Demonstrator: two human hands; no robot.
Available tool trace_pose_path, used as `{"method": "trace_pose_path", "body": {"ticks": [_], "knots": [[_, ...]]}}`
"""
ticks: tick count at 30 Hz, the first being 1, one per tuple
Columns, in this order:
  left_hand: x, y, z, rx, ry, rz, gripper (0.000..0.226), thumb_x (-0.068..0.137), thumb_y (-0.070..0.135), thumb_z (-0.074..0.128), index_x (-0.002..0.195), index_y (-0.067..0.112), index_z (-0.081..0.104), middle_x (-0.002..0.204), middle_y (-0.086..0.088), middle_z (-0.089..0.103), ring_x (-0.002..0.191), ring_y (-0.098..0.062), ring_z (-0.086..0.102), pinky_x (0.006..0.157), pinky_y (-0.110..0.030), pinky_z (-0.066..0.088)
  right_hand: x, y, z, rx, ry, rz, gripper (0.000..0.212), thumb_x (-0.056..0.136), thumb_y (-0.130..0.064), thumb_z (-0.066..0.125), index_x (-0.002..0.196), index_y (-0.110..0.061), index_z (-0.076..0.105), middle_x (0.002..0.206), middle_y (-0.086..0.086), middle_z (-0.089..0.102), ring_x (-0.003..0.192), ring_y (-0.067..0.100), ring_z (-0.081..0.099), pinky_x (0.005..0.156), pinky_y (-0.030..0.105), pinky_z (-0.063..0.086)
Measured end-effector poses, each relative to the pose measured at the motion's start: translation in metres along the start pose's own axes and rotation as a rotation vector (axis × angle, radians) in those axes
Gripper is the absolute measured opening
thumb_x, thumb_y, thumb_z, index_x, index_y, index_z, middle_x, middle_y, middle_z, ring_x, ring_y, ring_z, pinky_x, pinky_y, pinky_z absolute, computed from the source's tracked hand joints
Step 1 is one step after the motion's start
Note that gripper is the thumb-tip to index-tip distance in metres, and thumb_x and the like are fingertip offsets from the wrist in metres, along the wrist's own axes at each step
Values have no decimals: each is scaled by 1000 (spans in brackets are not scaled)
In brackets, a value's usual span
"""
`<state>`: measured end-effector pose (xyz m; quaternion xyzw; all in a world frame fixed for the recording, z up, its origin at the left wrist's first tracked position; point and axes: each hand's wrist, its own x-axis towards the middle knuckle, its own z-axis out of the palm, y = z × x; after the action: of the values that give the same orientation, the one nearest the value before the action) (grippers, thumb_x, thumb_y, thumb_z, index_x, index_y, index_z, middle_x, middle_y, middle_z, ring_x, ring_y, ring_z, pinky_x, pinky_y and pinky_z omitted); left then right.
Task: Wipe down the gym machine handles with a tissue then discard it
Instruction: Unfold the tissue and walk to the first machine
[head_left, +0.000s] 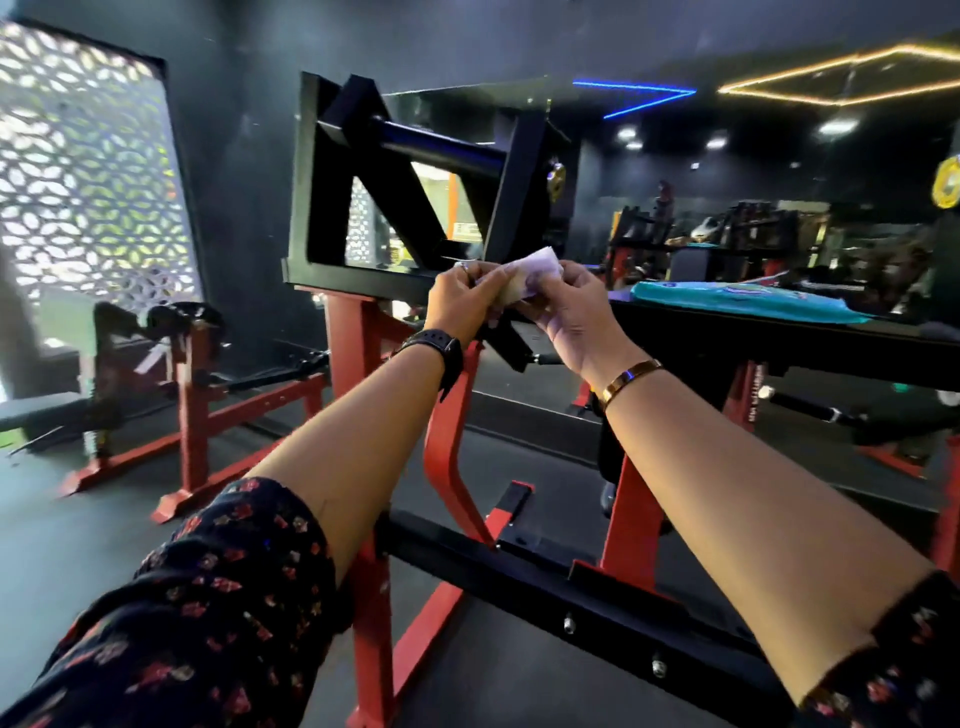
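Floral sleeves fill the bottom corners, and both bare forearms reach toward twelve o'clock. Next in bulk is the gym machine. It has red uprights, a black crossbar passing under the arms toward five o'clock, and an angular black frame at eleven to twelve o'clock of the hands. At three o'clock lies a black pad with a teal cloth on it.

The left hand and right hand meet mid-view. Each pinches the tissue between curled fingers and thumb. The tissue is held in the air just before the frame's lower bar and touches no handle that I can make out.

As I judge it, thin tissue pulled two ways may tear or shed bits. Bunched small, it offers little wiping face, so fingers may rub the metal instead. The frame's square corners at twelve o'clock and the red strut at six o'clock sit close to the knuckles and wrists, and the watch or bracelet could knock against them.

Open room lies at nine o'clock over the floor and back toward the body. Three o'clock is hemmed in by the pad.
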<state>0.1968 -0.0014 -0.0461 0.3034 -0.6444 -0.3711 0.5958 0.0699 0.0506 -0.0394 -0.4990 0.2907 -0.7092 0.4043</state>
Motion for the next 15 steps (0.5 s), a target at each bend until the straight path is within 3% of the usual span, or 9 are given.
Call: {"method": "trace_pose_path", "body": {"ticks": [5,8,10,13,15], "knots": [[-43,5,-39,24,71,-30,11,70,35,76,73,26,73,74,1,72,74,-20,66,79,-42,56,-27,19,30,-15,-64,102,10,88,10,55,93,1,53,78,15,60,60,18,65,56,26,54],[-68,8,-63,49,134,-97,16,75,30,77,83,17,74,77,-1,71,66,-9,66,64,-27,55,-46,30,49,-25,-100,156,13,88,9,56,84,-3,52,75,14,59,57,20,63,50,28,54],[-84,9,-79,16,184,-160,7,86,19,73,88,12,72,76,-1,67,63,-9,63,58,-24,52,-57,38,63,4,-134,195,16,90,7,55,80,-5,52,75,13,59,59,21,62,52,30,56],[-108,11,-108,-116,302,-288,13,89,21,69,85,8,69,81,-12,64,63,-21,60,57,-31,55,-71,56,89,28,-188,247,11,90,4,54,87,-7,54,80,13,58,62,19,59,58,29,52],[-125,13,-125,-171,369,-369,19,90,25,66,89,6,66,87,-17,64,69,-27,62,71,-44,60,-80,68,107,34,-194,276,18,88,8,53,93,-9,51,85,13,57,64,19,60,60,31,51]]}}
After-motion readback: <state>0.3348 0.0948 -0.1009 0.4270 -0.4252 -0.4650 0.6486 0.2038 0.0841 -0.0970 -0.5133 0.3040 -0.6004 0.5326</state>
